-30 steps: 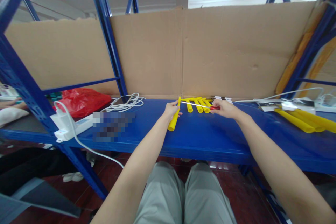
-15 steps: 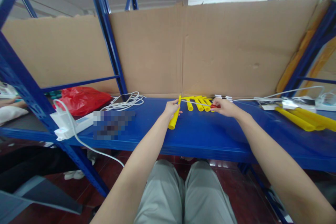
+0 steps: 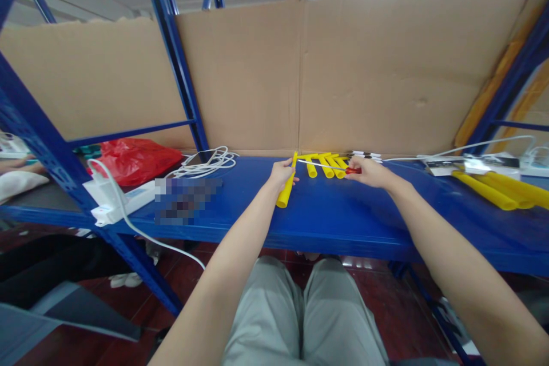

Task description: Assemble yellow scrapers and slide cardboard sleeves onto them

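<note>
My left hand point(image 3: 282, 174) is closed around a yellow tube point(image 3: 283, 197), which tilts up from the blue shelf top with its near end toward me. In my right hand point(image 3: 368, 172) is the red handle of a screwdriver point(image 3: 353, 171). Its thin metal shaft runs leftward to the upper part of the held tube; whether the tip touches the tube is too small to tell. Behind the shaft, several yellow tube pieces point(image 3: 326, 169) lie in a row, partly hidden by my right hand.
More yellow tubes point(image 3: 489, 191) lie at the right. White cables point(image 3: 208, 163), a power strip point(image 3: 141, 199) and a red plastic bag point(image 3: 135, 160) are on the left. A cardboard sheet point(image 3: 364, 74) stands along the back. Another person's hand point(image 3: 32, 166) shows at far left.
The screwdriver and my right hand have shifted slightly right relative to the row of tube pieces. My left hand stays closed on the tube. The whole view has tilted slightly.
</note>
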{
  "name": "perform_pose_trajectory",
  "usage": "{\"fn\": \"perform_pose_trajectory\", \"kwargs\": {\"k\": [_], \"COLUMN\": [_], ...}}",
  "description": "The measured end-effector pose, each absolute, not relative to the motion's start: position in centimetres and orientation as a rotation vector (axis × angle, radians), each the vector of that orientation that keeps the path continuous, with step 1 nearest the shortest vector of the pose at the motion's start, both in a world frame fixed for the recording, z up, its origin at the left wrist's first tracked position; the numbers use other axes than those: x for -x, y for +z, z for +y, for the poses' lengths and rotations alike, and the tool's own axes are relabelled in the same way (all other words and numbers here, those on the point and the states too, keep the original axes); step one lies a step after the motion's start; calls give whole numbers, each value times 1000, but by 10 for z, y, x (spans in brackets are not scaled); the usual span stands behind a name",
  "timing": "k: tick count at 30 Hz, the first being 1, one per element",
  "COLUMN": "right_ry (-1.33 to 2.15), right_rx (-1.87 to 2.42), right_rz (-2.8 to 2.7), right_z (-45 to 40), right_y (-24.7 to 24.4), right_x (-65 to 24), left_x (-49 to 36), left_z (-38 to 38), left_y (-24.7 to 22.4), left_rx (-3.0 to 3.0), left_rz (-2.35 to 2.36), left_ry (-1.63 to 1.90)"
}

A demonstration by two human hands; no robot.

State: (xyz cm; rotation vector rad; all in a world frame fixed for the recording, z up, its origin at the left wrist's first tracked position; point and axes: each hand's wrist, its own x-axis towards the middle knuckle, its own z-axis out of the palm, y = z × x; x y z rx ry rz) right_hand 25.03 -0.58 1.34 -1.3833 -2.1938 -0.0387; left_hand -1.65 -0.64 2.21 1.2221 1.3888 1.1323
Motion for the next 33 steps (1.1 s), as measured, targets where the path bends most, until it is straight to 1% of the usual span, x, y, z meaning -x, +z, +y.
{"fn": "perform_pose_trajectory", "kwargs": {"k": [8,13,17,21,25,33], "right_ry": [2,-57,-96,-49,-40,-150], "right_rx": [1468,1429,1401,1338,1384,1426], "right_rz": [-2300,-2201,-2228,-2329,-2260,-2236], "right_z": [-10,-3,-5,-8,-4,-7], "right_y": [19,12,14,18,14,14], "right_x": [-248,-253,-254,-252,-254,-253], "left_x": [15,16,17,17,17,17], "left_z": [-9,-8,-8,-6,-5,-6], "left_y": [22,22,22,20,19,21], "left_rx": [-1243,-1242,-1244,-1227,-1226,-1248], "left_rz": [1405,1394,1389,1386,1390,1386], "left_ry": [1142,1126,1128,1145,1143,1121]}}
